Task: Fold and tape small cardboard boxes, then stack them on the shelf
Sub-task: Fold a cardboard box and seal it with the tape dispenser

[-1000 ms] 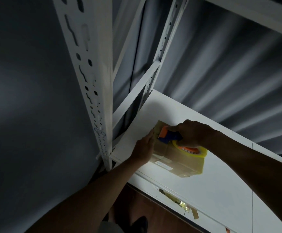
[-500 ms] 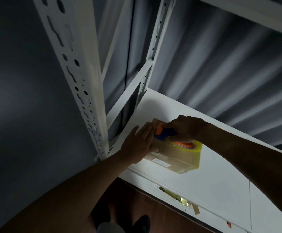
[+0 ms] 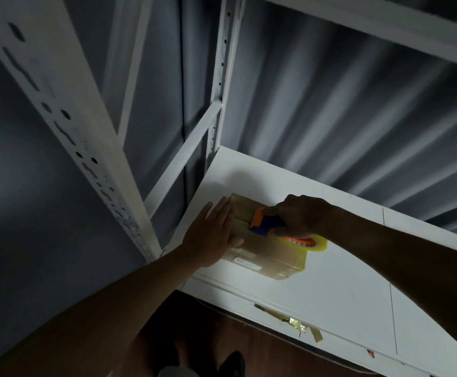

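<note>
Box near shelf front edge: left hand flat against it, right hand fingers gripping tape dispenser.

No text can be read anywhere. A small white rectangular label sits on the near side of the brown cardboard box, and its print is too blurred to make out (the orange core of the tape roll shows dark marks, equally illegible).
</note>
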